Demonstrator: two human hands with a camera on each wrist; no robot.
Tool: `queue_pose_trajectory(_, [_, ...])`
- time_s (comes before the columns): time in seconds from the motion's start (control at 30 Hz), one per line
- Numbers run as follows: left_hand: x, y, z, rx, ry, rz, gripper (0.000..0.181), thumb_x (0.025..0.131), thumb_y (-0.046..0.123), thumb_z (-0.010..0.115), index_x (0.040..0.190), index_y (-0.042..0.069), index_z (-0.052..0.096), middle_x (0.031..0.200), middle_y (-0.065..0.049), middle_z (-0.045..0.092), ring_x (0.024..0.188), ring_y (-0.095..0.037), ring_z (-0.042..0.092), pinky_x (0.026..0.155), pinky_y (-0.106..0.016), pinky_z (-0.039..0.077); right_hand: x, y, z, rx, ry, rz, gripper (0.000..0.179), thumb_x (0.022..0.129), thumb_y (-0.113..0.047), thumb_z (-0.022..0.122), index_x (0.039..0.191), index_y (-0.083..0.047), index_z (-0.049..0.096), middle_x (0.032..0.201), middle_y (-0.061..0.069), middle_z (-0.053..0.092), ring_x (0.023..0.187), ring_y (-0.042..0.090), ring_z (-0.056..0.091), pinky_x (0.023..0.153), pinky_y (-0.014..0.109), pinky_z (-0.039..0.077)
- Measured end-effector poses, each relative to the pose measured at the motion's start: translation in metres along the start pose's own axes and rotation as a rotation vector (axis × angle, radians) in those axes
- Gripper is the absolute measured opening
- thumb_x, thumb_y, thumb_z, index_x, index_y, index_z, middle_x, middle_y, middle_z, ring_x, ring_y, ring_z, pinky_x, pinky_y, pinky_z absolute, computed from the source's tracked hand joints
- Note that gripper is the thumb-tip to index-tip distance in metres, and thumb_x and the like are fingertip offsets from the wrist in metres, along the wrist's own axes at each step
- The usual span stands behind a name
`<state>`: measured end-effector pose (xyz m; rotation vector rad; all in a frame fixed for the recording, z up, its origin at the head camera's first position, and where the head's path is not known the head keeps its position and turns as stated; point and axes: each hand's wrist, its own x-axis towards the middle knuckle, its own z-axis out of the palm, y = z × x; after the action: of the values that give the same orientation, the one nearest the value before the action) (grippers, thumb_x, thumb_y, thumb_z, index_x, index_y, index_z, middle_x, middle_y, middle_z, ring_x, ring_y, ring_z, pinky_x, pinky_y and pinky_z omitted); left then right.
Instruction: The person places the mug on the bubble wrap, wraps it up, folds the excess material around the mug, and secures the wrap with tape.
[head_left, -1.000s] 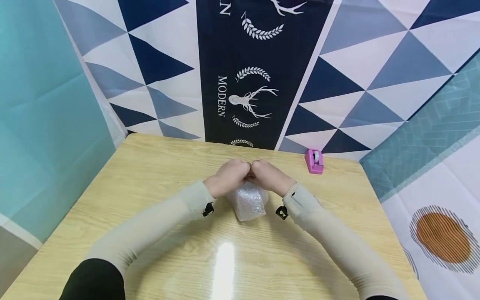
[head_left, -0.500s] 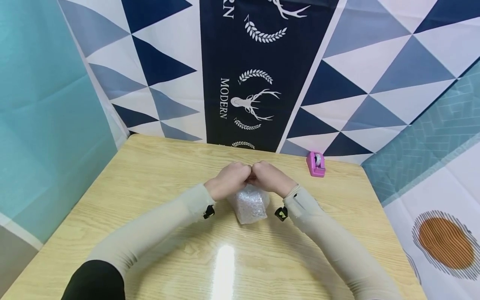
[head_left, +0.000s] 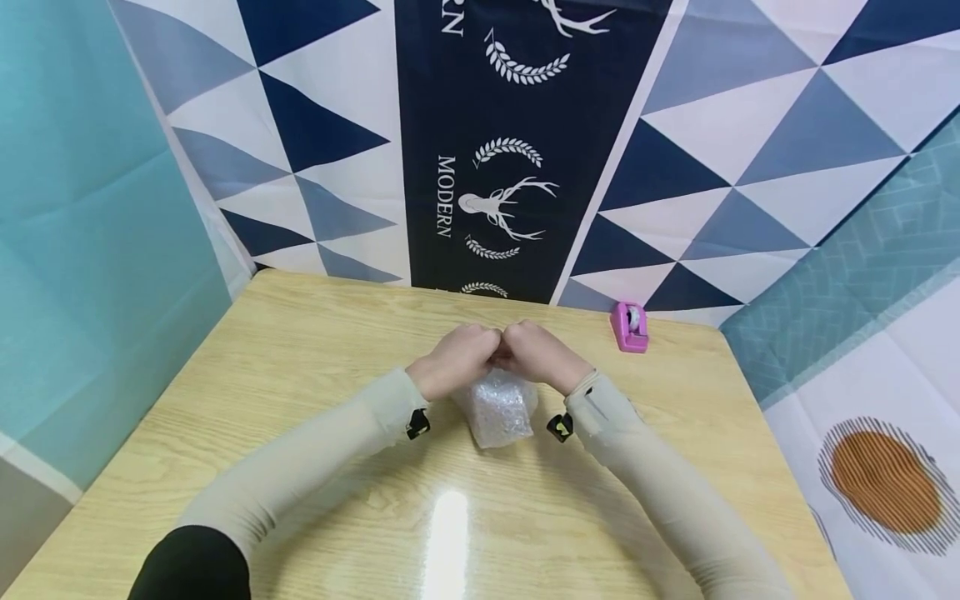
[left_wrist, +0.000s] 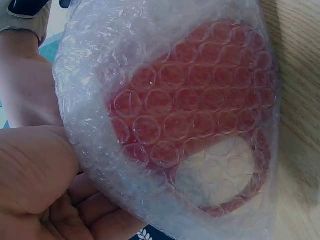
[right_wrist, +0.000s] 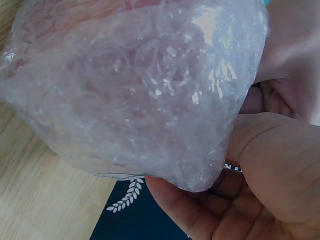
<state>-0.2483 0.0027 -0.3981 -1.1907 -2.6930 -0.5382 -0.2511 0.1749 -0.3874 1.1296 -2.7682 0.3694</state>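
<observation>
My left hand (head_left: 459, 358) holds the wrap (head_left: 501, 412) by its far side, fingers curled. The wrap, a red thing (left_wrist: 195, 95) inside, seems to rest on the table (head_left: 337, 517). My right hand (head_left: 538, 357), knuckles against the left, grips that side too, fingers curled. Slackening either grip could let the plastic spring loose; squeezing hard might burst bubbles. The tape (head_left: 630, 327) sits well apart, rightmost.

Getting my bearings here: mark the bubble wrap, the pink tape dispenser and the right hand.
Bubble wrap (head_left: 499, 412): head view, on its near side.
Pink tape dispenser (head_left: 628, 331): head view, middle of its body.
Right hand (head_left: 542, 354): head view, on its back.
</observation>
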Motion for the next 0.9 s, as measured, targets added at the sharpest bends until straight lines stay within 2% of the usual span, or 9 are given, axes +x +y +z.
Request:
queue_pose_trajectory(0.47, [0.0,0.0,-0.001,0.033,-0.023,0.012,0.01,0.089,-0.002,0.069,0.095,0.004,0.066,0.088,-0.009,0.072,0.08,-0.027,0.068,0.076,-0.037,0.058,0.001,0.003,0.001,0.028,-0.013,0.013,0.009,0.084,-0.01,0.083,0.077,-0.006,0.078,0.068,0.004,0.071,0.06,0.014,0.059,0.062,0.035,0.055])
queue_pose_trajectory(0.7, [0.003,-0.001,-0.001,0.006,-0.081,-0.085,0.016,0.084,-0.002,0.072,0.097,0.006,0.068,0.083,-0.006,0.069,0.073,-0.02,0.061,0.07,-0.033,0.056,0.0,0.008,0.002,0.106,-0.039,0.061,0.022,0.09,-0.013,0.075,0.068,-0.01,0.071,0.06,-0.003,0.058,0.056,0.008,0.047,0.055,0.026,0.046])
queue_pose_trajectory(0.8, [0.002,-0.003,0.0,-0.041,-0.085,-0.071,0.02,0.087,-0.002,0.067,0.106,0.005,0.069,0.089,-0.007,0.072,0.075,-0.018,0.062,0.073,-0.032,0.057,-0.006,0.013,0.004,0.168,-0.048,0.074,0.018,0.094,-0.016,0.071,0.078,-0.008,0.075,0.071,0.0,0.067,0.063,0.009,0.055,0.061,0.027,0.051])
queue_pose_trajectory(0.9, [-0.001,-0.008,0.002,-0.123,-0.1,-0.026,0.029,0.097,0.004,0.06,0.126,0.003,0.065,0.11,-0.009,0.075,0.087,-0.018,0.07,0.084,-0.032,0.059,-0.016,0.02,0.006,0.252,-0.058,0.08,0.018,0.099,-0.018,0.068,0.101,-0.004,0.079,0.095,0.009,0.077,0.084,0.016,0.07,0.079,0.035,0.059])
